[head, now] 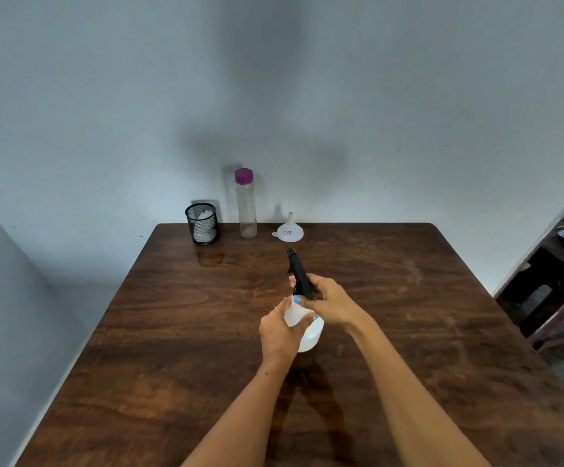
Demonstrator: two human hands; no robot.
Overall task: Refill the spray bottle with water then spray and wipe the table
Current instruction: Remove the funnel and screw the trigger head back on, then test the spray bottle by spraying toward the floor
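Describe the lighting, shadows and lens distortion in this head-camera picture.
Head view: soft, dim light with no harsh glare; a broad blurred shadow falls on the wall above the water bottle, and the arms shade the table below the spray bottle. Wide-angle lens bends the table edges and the wall corner. Left hand and right hand look slightly soft.
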